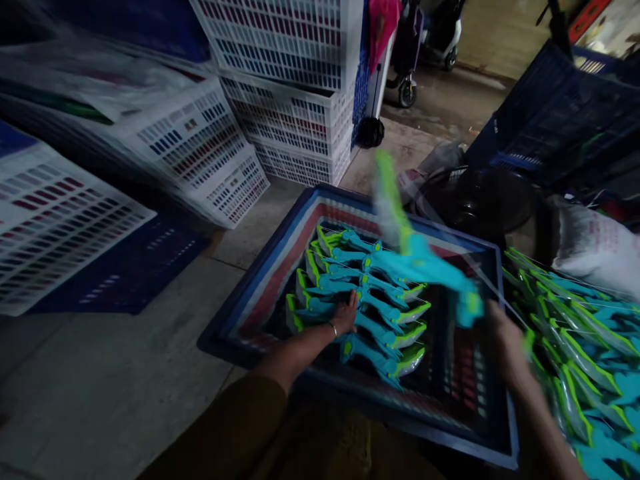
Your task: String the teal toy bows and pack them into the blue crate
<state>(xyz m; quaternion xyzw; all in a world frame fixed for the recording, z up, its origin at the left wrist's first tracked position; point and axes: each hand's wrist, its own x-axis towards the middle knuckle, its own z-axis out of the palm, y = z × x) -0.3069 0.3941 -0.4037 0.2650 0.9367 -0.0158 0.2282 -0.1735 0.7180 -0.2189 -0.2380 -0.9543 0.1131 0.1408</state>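
Note:
Several turquoise-and-green toy bows with thin strings stand in a row inside a dark blue crate lined with striped red, white and blue sheeting. My left hand rests on the middle of that row, fingers stretched out against the bows. Over the crate's right part, another toy bow is smeared by motion. Its near end is in my right hand, which is closed and blurred too. To the right of this hand lies a large pile of similar bows.
White slatted crates are stacked behind and to the left. A dark round tub and a white sack are beyond the right side. More blue crates lean at the upper right; a scooter is farther back.

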